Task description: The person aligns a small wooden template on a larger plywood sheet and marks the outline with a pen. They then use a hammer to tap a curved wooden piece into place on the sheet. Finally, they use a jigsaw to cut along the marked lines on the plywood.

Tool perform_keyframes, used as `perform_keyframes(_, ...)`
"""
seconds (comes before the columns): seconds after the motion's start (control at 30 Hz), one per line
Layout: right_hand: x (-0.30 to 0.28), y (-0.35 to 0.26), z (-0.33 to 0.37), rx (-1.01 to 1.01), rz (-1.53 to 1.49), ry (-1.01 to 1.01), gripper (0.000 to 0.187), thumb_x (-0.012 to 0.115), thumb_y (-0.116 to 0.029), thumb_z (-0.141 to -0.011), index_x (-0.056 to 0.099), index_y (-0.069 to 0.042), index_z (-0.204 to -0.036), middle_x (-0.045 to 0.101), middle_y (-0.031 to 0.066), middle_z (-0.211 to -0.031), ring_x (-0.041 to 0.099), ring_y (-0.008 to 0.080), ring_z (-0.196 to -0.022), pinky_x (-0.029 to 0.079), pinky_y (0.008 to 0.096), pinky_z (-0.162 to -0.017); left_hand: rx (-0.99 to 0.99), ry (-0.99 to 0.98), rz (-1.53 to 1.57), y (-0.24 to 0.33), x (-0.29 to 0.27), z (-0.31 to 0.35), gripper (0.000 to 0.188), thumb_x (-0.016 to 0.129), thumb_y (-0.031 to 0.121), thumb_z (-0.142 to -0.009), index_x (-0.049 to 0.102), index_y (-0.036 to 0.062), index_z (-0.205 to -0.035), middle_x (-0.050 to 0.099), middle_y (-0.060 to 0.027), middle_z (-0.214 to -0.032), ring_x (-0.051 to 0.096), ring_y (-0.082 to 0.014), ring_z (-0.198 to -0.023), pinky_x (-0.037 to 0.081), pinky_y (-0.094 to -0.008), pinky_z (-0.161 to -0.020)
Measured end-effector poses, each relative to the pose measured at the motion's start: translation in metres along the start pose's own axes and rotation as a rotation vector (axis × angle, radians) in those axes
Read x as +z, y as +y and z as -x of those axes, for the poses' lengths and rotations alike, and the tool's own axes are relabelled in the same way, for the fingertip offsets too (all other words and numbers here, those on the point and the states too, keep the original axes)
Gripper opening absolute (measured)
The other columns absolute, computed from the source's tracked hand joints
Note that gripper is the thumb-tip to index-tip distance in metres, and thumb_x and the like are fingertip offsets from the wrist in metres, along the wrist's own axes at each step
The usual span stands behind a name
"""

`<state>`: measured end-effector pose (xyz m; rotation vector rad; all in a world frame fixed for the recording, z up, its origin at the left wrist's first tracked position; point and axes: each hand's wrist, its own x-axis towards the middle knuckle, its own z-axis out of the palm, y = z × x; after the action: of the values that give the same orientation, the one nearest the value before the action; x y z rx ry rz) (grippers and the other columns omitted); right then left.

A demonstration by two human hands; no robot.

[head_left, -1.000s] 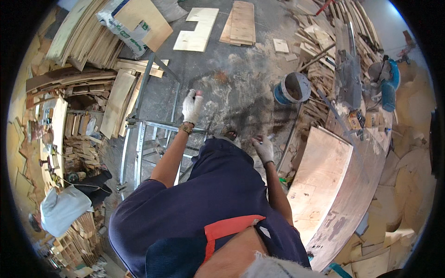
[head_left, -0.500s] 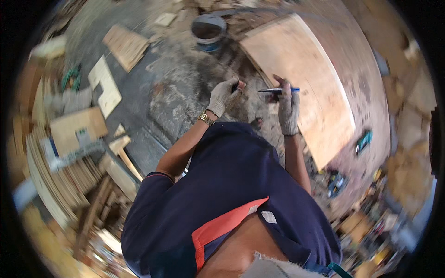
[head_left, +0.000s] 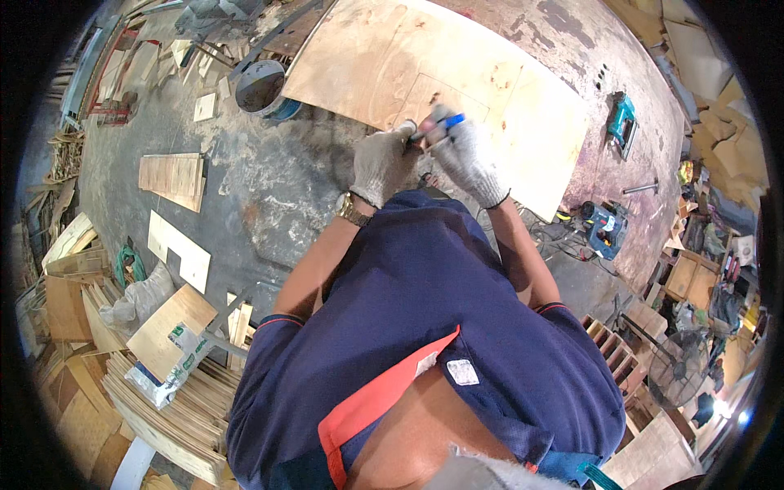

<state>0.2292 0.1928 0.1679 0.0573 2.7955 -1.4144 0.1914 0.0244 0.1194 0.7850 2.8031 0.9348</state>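
My right hand (head_left: 472, 163), in a pale knit glove with bare fingertips, is closed around a blue pen (head_left: 454, 121). Right beside it is my left hand (head_left: 382, 167), gloved the same way with a gold watch at the wrist. Its fingers are pinched together near the pen; what they hold is too small to make out. Both hands are in front of my body, over the near edge of a large pale plywood sheet (head_left: 523, 122). Thin lines are drawn on the sheet, including a rectangular outline.
A bucket (head_left: 265, 88) stands left of the sheet. To the right lie a teal power tool (head_left: 622, 122) and a blue power tool (head_left: 604, 229) with cables. Plywood offcuts (head_left: 173, 180) are on the floor at left, near stacked thin boards (head_left: 163, 408).
My hands were apart and have come together, the right one bringing the pen toward the left. The view has shifted, so the sheet now lies farther left ahead of me.
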Motion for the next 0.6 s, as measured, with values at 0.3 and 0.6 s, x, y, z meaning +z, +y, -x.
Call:
perform_keyframes(0.3, -0.068, 0.092, 0.010, 0.251, -0.418, -0.239, 0.027, 0.058, -0.024, -0.106, 0.066, -0.001, -0.097, 0.064, 0.0028, -0.076, 0.062, 0.0107, -0.067, 0.050, 0.0279, -0.061, 0.005, -0.258, 0.504, 0.050, 0.038, -0.001, 0.025, 0.063, 0.028, -0.097, 0.062, 0.0038, -0.103, 0.065, -0.0225, -0.080, 0.067, -0.0402, -0.078, 0.050, -0.0472, -0.067)
perform_keyframes(0.6, -0.026, 0.082, 0.020, 0.391, -0.741, 0.135, 0.032, 0.053, -0.030, -0.109, 0.061, -0.001, -0.099, 0.060, 0.0035, -0.074, 0.057, 0.0099, -0.060, 0.047, 0.0261, -0.054, 0.212, 0.079, -0.054, 0.056, 0.045, -0.010, 0.021, 0.073, 0.012, -0.079, 0.064, 0.0069, -0.097, 0.068, -0.0143, -0.087, 0.068, -0.0326, -0.084, 0.054, -0.0438, -0.078)
